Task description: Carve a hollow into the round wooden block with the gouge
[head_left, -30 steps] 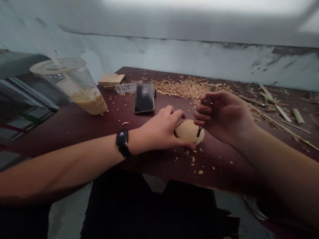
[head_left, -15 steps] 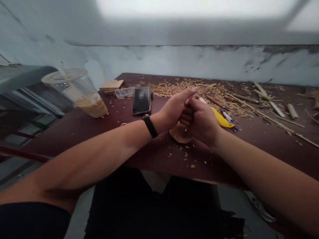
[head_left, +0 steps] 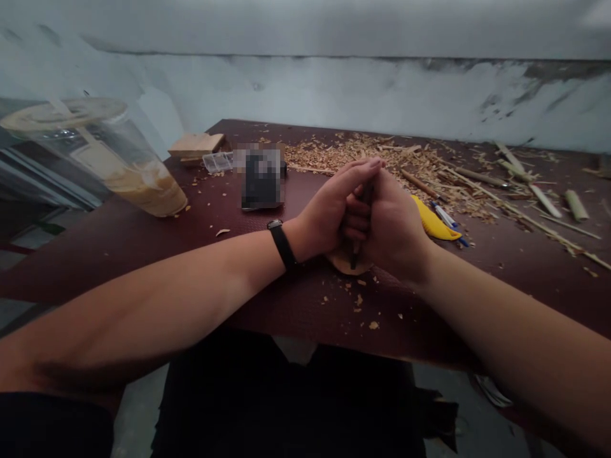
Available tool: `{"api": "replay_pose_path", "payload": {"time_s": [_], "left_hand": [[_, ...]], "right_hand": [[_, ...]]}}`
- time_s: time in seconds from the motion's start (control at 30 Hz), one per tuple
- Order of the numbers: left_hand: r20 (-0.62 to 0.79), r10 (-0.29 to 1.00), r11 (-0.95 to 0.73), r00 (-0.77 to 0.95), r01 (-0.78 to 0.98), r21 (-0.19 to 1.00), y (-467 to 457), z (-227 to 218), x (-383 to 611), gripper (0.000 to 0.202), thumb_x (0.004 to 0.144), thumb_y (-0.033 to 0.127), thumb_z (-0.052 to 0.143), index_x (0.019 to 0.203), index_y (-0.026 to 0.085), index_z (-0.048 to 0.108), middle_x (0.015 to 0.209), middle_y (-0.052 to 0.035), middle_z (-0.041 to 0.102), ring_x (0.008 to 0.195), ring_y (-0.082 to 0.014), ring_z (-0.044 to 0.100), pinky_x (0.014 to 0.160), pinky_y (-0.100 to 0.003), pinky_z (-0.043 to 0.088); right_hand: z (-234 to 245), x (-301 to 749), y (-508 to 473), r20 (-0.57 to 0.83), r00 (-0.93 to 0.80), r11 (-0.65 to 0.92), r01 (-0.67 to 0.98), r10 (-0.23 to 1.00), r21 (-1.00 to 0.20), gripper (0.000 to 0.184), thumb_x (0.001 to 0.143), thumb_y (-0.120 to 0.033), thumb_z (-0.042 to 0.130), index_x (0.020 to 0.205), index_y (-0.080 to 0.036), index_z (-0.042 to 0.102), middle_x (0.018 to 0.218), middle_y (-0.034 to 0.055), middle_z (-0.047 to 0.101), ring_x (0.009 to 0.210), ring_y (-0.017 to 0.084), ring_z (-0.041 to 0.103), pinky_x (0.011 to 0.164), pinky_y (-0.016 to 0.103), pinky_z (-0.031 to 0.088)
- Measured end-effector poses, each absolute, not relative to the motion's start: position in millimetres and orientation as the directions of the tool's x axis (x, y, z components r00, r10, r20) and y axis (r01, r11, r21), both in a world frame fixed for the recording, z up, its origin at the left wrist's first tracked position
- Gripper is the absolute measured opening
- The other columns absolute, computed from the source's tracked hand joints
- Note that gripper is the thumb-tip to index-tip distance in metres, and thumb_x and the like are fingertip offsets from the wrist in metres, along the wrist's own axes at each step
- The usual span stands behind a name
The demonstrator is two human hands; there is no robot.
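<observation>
My left hand (head_left: pixel 331 203), with a black watch band at its wrist, is pressed against my right hand (head_left: pixel 394 222) over the table's near side. Curled fingers show between the two palms, and both hands close round a thin dark stick-like tool (head_left: pixel 355 254); its upper part is hidden. The tool's lower end points down at a flat, rounded piece of wood (head_left: pixel 341 262), which lies on the table under my hands and is partly covered by them. Small wood chips (head_left: pixel 358 298) are scattered just in front of it.
A tilted-looking plastic cup of milky drink (head_left: pixel 138 181) stands at the left. A phone (head_left: pixel 261 181), a clear plastic box (head_left: pixel 217 163) and wooden blocks (head_left: pixel 196 146) lie behind. Shavings (head_left: pixel 324 156), a yellow object (head_left: pixel 434 219), pens (head_left: pixel 446 219) and sticks (head_left: pixel 529 181) spread right on the dark red table (head_left: pixel 224 254).
The camera view has shifted slightly. My right hand has slid along my left, its fingers now straighter and level with the left fingertips. The tool shows darker and longer below the hands.
</observation>
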State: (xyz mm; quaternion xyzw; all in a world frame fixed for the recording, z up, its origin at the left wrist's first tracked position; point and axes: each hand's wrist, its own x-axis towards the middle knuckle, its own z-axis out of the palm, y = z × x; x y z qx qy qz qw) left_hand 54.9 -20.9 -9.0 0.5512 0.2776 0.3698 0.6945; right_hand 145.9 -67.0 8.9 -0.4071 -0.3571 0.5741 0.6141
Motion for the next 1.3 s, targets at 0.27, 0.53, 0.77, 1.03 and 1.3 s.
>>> {"api": "replay_pose_path", "payload": {"time_s": [0.27,0.53,0.77,1.03,1.3], "left_hand": [[0.036,0.773,0.356,0.633,-0.48,0.802,-20.8,-6.3,60.4,0.041,0.113,0.061,0.069,0.104,0.026,0.051,0.067,0.0093,0.042,0.043,-0.0009,0.038,0.05,-0.021,0.025],[0.057,0.771,0.264,0.635,-0.4,0.878,-15.5,-11.6,61.4,0.051,0.115,0.074,0.059,0.131,0.026,0.067,0.08,0.0045,0.063,0.057,-0.008,0.066,0.064,-0.027,0.051],[0.245,0.76,0.097,0.602,-0.477,0.874,-19.6,-17.6,52.8,0.04,0.111,0.049,0.071,0.147,0.033,0.067,0.116,0.0015,0.084,0.119,-0.0227,0.089,0.1,-0.036,0.07],[0.303,0.828,-0.05,0.471,-0.477,0.878,-19.0,-23.1,56.9,0.017,0.101,0.037,0.081,0.111,0.026,0.074,0.102,0.0028,0.077,0.1,-0.0133,0.074,0.101,-0.027,0.063],[0.289,0.863,-0.095,0.414,-0.43,0.898,-24.3,-23.9,54.6,0.021,0.099,0.027,0.079,0.09,0.023,0.061,0.09,0.0031,0.064,0.088,-0.0111,0.06,0.089,-0.025,0.057]], "right_hand": [[16.1,140.8,-65.3,-0.028,0.156,0.038,-0.404,0.987,-0.914,0.061,0.122,-0.052,0.055,0.071,-0.027,0.034,0.056,-0.0087,0.023,0.041,0.008,0.017,0.037,0.023,0.017],[6.4,142.5,-64.8,0.044,0.245,0.118,-0.296,0.969,-0.948,0.059,0.108,-0.073,0.077,0.081,-0.029,0.047,0.064,-0.0079,0.04,0.045,0.011,0.035,0.039,0.023,0.036],[-5.1,147.1,-64.9,0.284,0.271,0.33,-0.141,0.919,-0.933,0.053,0.111,-0.066,0.076,0.081,-0.026,0.058,0.068,-0.0036,0.052,0.057,0.011,0.05,0.051,0.025,0.043],[-24.6,153.0,-50.7,0.312,0.328,0.334,-0.013,0.892,-0.942,0.05,0.111,-0.071,0.071,0.089,-0.025,0.067,0.087,0.0034,0.069,0.082,0.02,0.066,0.074,0.035,0.06],[-30.5,148.1,-58.3,0.228,0.268,0.259,-0.086,0.936,-0.962,0.058,0.103,-0.079,0.077,0.084,-0.025,0.064,0.08,0.001,0.063,0.075,0.016,0.058,0.067,0.031,0.056]]}}
